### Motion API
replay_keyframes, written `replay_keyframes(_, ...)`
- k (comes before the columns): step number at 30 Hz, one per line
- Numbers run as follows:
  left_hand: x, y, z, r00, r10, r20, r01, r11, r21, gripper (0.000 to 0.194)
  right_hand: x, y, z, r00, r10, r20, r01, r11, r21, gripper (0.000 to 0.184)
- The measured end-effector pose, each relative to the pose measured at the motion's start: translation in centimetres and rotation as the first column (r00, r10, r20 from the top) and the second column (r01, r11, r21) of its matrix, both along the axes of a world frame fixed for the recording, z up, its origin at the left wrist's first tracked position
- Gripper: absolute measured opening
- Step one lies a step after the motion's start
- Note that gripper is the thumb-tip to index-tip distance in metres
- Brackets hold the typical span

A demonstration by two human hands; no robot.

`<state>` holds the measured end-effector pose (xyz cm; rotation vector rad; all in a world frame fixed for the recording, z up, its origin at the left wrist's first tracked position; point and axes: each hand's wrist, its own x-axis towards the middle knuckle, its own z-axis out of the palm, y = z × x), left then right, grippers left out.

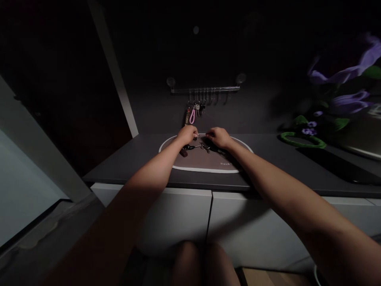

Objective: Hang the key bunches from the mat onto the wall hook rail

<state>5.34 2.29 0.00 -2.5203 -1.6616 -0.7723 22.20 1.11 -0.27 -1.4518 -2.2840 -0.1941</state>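
Left hand pinches small metal ring; right hand just beside it, grip unclear. Loose keys on oval mat.

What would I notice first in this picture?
Large purple flowers stand out at the upper right. In the middle, the left hand and right hand reach over metal keys on a brown oval mat with a white edge. Above them, a pink loop keychain dangles.

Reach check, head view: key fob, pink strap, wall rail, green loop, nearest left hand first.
Left hand:
1. Dark key fob: on mat, below
2. Pink strap: hanging, behind
3. Wall rail: higher up
4. Green loop: far right
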Motion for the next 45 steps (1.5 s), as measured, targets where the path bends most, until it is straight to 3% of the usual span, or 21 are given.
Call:
replay_keyframes(4,0.1,0.0,0.1,0.985,-0.075,0.156,0.077,0.997,-0.003,0.011,0.0,-0.2,0.1,1.0,0.018,-0.006,-0.018,1.0,0.007,0.026)
replay_keyframes(8,0.2,0.3,0.1,0.922,-0.098,0.376,0.127,0.991,-0.052,0.006,0.0,-0.3,0.3,0.999,0.039,-0.031,-0.038,0.999,0.02,0.026)
replay_keyframes(13,0.8,0.0,0.2,0.724,-0.061,0.687,0.258,0.948,-0.188,0.007,-0.3,-0.6,0.3,0.987,0.08,-0.137,-0.075,0.996,0.044,0.027)
replay_keyframes(16,1.0,-0.8,0.6,0.624,-0.003,0.781,0.314,0.917,-0.248,0.009,-0.6,-0.6,0.1,0.96,0.114,-0.257,-0.104,0.993,0.055,0.025)
replay_keyframes(26,0.9,-1.7,1.4,0.445,0.128,0.886,0.359,0.881,-0.308,0.004,-0.8,-0.5,-0.2,0.746,0.187,-0.639,-0.24,0.971,0.004,0.02)
replay_keyframes(33,1.0,-1.5,1.1,0.394,0.115,0.912,0.412,0.865,-0.287,0.002,-0.7,0.0,-0.4,0.575,0.233,-0.784,-0.34,0.94,0.031,0.023)
replay_keyframes(38,1.0,-1.6,1.2,0.347,0.102,0.932,0.452,0.853,-0.261,0.004,-0.7,-0.3,-0.3,0.522,0.211,-0.826,-0.354,0.935,0.015,0.026)
replay_keyframes(45,1.1,-1.8,1.4,0.344,0.065,0.937,0.487,0.84,-0.237,0.009,-0.6,-0.5,0.1,0.475,0.24,-0.847,-0.404,0.914,0.032,0.027)
